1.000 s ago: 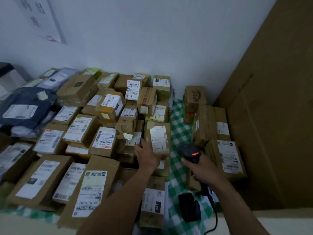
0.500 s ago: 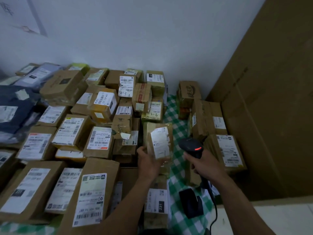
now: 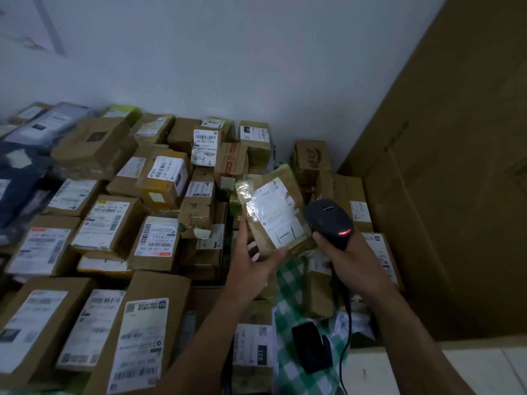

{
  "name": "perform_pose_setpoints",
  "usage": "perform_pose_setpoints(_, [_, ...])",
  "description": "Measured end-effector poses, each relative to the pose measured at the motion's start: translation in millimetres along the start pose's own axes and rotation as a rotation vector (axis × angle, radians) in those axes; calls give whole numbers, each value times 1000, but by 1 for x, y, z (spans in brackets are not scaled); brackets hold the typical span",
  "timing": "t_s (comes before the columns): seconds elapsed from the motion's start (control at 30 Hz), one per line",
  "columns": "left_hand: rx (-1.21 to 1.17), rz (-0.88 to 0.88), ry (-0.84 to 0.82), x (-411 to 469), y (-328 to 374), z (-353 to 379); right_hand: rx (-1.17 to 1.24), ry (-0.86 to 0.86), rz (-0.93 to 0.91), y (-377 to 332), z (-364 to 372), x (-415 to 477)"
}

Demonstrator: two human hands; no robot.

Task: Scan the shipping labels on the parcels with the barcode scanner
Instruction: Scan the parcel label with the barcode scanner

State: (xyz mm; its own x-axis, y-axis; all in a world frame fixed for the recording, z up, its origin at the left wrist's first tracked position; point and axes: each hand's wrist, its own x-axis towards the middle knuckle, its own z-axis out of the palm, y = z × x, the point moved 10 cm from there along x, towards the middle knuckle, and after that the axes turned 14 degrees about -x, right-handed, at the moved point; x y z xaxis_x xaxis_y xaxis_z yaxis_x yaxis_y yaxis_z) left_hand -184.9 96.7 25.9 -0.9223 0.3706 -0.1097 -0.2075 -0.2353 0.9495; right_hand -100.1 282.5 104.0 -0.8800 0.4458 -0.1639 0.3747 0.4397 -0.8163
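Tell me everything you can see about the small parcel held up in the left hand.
The small brown cardboard parcel is wrapped in glossy clear tape and bears a white label with handwritten black strokes. It is held above the pile, tilted, label towards the camera. The left hand grips its lower end; the black barcode scanner in the right hand is beside its right edge.

The boxes (image 3: 94, 143) are brown with white labels (image 3: 104, 223) striped in black barcodes, and the parcel (image 3: 288, 178) is tan under glossy tape, its white label (image 3: 271, 209) marked in black pen. The scanner (image 3: 328, 220) is black with a red light (image 3: 344, 232), and the stand (image 3: 310, 346) is black too. The cloth (image 3: 291, 280) is green-and-white check, the bags (image 3: 17, 181) dark blue, the wall (image 3: 228, 52) pale grey.
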Motion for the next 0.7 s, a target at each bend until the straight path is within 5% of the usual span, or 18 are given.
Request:
perform_pose_setpoints(0.3, [357, 115, 55, 34, 6, 9, -156, 11, -16, -11, -8, 4])
perform_pose_setpoints(0.7, [420, 85, 67, 52, -20, 11, -205, -134, 75, -15, 5, 5])
